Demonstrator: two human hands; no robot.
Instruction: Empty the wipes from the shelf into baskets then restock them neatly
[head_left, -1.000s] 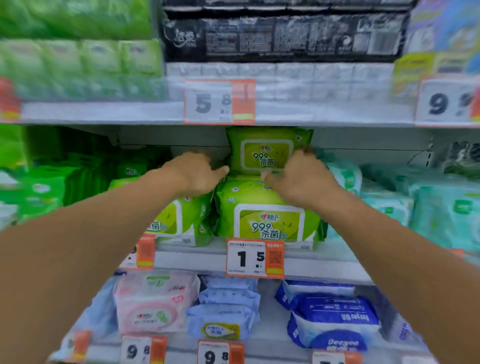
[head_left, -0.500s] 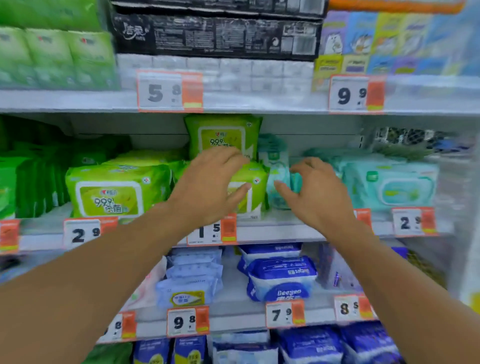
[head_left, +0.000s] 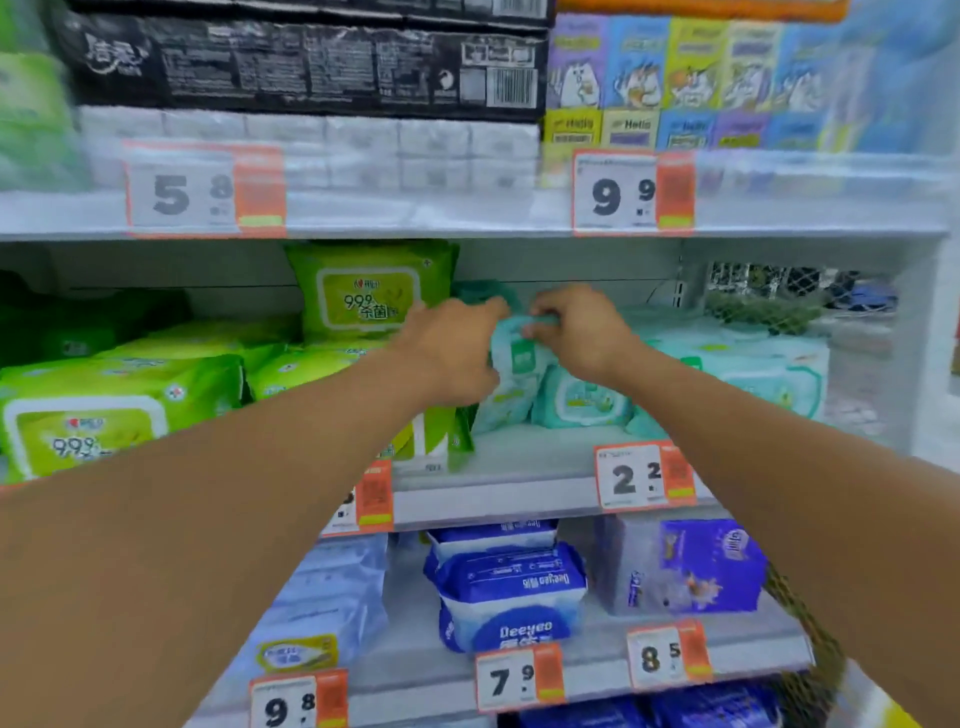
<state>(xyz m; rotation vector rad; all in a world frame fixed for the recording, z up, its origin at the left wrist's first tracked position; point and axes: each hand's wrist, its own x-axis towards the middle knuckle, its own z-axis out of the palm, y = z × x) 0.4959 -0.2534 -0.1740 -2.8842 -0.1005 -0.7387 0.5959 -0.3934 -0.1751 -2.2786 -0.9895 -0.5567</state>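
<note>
Both hands on upright mint wipes pack (head_left: 511, 358) mid-shelf (head_left: 519, 486) — R hand (head_left: 579, 338) pinches top, L hand (head_left: 452, 353) curled on side, prob. to square it.

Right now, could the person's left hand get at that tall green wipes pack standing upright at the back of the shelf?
Probably yes. The left hand sits just right of and below the upright green pack, whose front is uncovered. Nothing blocks the way, though the hand is now at the teal pack.

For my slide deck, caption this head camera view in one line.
Both hands, left hand and right hand, grip an upright teal wipes pack on the middle shelf.
</note>
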